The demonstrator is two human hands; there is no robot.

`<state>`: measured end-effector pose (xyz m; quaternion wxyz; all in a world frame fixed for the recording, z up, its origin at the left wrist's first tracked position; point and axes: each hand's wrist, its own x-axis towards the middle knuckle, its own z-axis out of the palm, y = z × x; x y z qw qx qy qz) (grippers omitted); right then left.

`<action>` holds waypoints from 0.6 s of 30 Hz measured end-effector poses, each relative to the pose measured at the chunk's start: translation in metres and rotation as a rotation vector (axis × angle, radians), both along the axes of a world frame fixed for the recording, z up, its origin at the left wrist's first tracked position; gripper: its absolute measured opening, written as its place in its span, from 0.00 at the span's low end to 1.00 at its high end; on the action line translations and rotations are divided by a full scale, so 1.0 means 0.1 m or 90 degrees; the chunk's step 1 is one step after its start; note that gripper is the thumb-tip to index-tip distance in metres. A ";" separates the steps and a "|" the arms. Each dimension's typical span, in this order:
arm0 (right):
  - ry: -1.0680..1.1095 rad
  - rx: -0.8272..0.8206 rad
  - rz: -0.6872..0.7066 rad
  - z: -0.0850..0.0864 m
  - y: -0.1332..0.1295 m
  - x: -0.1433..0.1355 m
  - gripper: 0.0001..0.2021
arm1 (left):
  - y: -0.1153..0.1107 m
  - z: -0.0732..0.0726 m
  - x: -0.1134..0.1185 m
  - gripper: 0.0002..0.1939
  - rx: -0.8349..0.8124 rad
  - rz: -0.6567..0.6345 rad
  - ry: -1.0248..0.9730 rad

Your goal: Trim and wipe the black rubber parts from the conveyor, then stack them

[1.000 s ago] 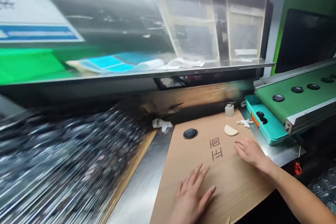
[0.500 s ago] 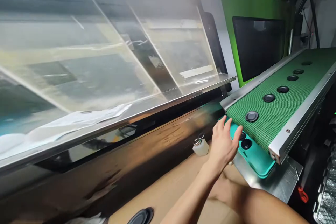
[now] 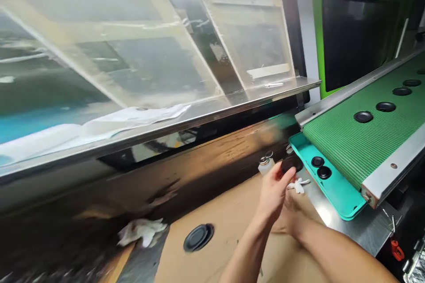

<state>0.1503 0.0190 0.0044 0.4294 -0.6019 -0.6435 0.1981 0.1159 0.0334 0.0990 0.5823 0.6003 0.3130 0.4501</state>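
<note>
My left hand (image 3: 274, 192) is closed on a black round part (image 3: 292, 164), pinched between thumb and fingers beside the teal tray. Just behind and below it, partly covered, is my right hand (image 3: 286, 216), its fingers hidden by the left wrist. Two small black round parts (image 3: 324, 172) lie in the teal tray (image 3: 345, 201) at the end of the green conveyor belt (image 3: 345, 141). On the brown cardboard (image 3: 232, 230), two black discs (image 3: 198, 237) overlap one another.
Several black round parts (image 3: 363, 116) sit on the belt. A small white bottle (image 3: 266, 163) and a white scrap (image 3: 299, 185) are near my hands. A crumpled cloth (image 3: 142, 232) lies at the lower left. The machine's metal ledge (image 3: 212, 107) runs above the cardboard.
The view has shifted. My left hand, earlier open over the tray and belt end, has drawn back and closed on a black part. The nearest disc on the belt is gone from there.
</note>
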 end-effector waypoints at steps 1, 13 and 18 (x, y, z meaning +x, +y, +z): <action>-0.029 0.000 0.021 -0.05 0.01 0.01 0.13 | 0.00 -0.17 -0.30 0.19 -0.066 0.052 -0.015; -0.084 0.233 0.133 -0.23 -0.15 -0.27 0.23 | -0.04 -1.17 -1.46 0.13 -0.326 0.187 -0.334; -0.195 0.172 0.081 -0.25 -0.17 -0.40 0.20 | -0.14 -1.16 -1.33 0.20 -0.419 0.013 -0.479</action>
